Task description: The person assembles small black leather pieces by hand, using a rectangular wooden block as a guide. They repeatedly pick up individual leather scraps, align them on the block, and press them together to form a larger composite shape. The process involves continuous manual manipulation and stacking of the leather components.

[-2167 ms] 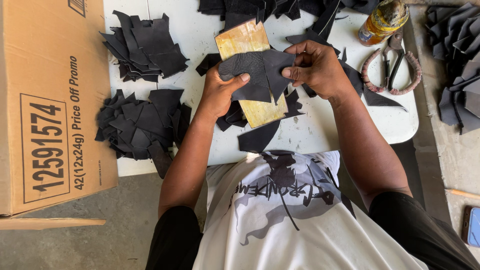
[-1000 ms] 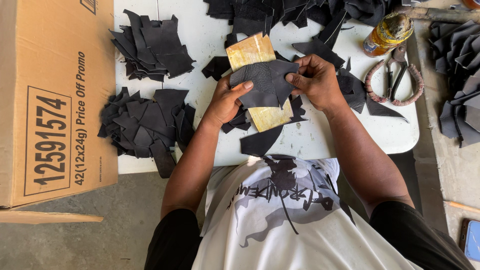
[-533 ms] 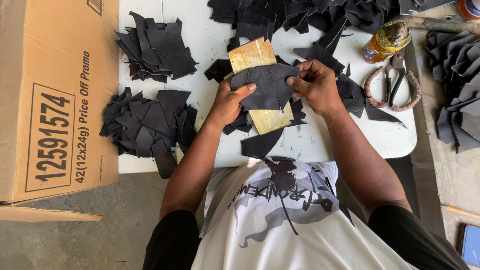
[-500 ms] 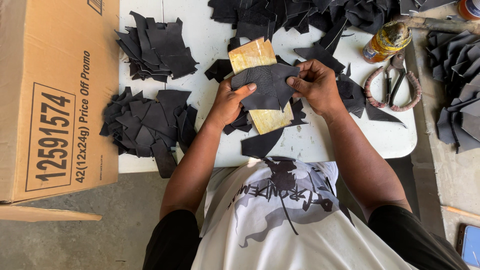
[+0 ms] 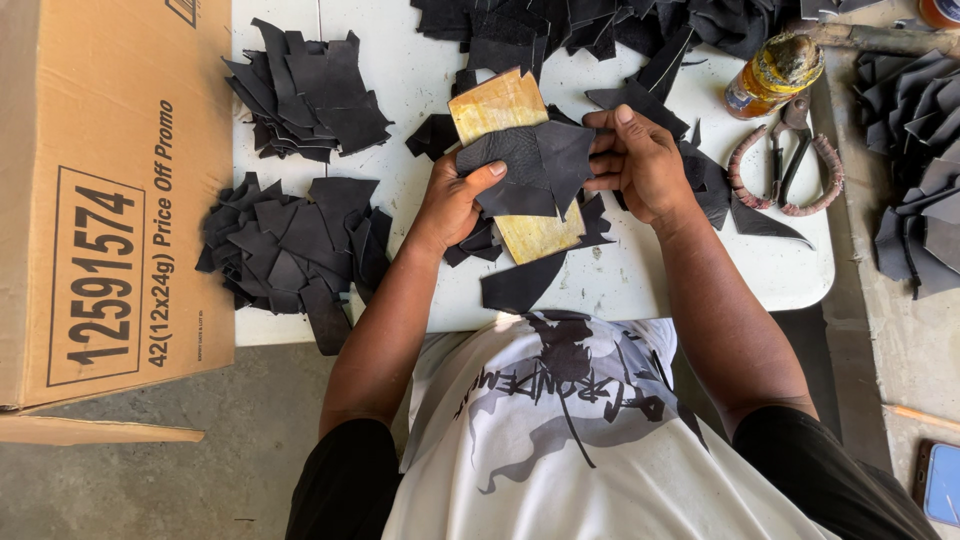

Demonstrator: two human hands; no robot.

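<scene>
2 hands, left hand (image 5: 452, 200) and right hand (image 5: 635, 160), grip 1 black leather piece (image 5: 535, 165) over 1 tan template (image 5: 500, 105).

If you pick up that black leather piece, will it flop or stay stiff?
The black leather piece probably bends easily: both the left hand and right hand support it against the yellowish stiff board. It looks thin, so likely light. Flat, it shouldn't roll.

A big box (image 5: 110, 200) stands left of the table (image 5: 640, 290). Scissors (image 5: 785, 160) lie on its right side, a can (image 5: 772, 72) just behind them.
</scene>
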